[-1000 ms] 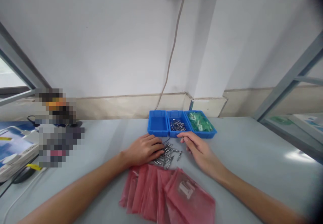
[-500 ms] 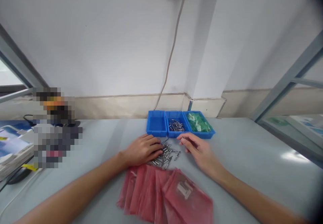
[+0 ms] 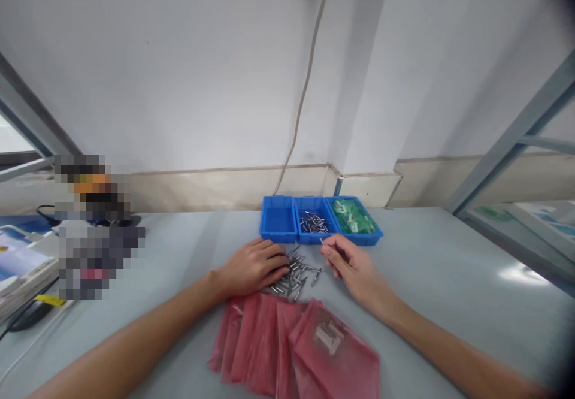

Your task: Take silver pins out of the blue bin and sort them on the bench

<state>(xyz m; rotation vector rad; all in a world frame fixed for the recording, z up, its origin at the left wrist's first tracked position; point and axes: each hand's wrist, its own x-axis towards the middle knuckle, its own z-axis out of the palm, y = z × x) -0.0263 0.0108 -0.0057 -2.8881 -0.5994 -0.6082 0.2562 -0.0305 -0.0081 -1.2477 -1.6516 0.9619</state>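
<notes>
My left hand (image 3: 258, 267) lies palm down at the left edge of a loose heap of small metal pins (image 3: 296, 273), fingers laid out over the nearest ones. Its fingertips partly hide that side of the heap. To the right of the heap, my right hand (image 3: 353, 267) is closed in a pinch, with the thin tip of one small pin (image 3: 321, 241) poking out between thumb and forefinger. Just below the heap, several pink plastic bags (image 3: 265, 345) lie fanned out; the rightmost shows pale and metal pieces inside.
Three blue bins stand side by side behind the heap: an empty left bin (image 3: 278, 216), a middle bin (image 3: 314, 239) with metal pins, and a right bin (image 3: 371, 240) with green bags. Cables and a power strip (image 3: 33, 273) lie at far left, near a blurred-out area.
My right hand's fingers have drawn closer together around the small pin, whose tip now points up and left. My left hand keeps its place on the heap.
</notes>
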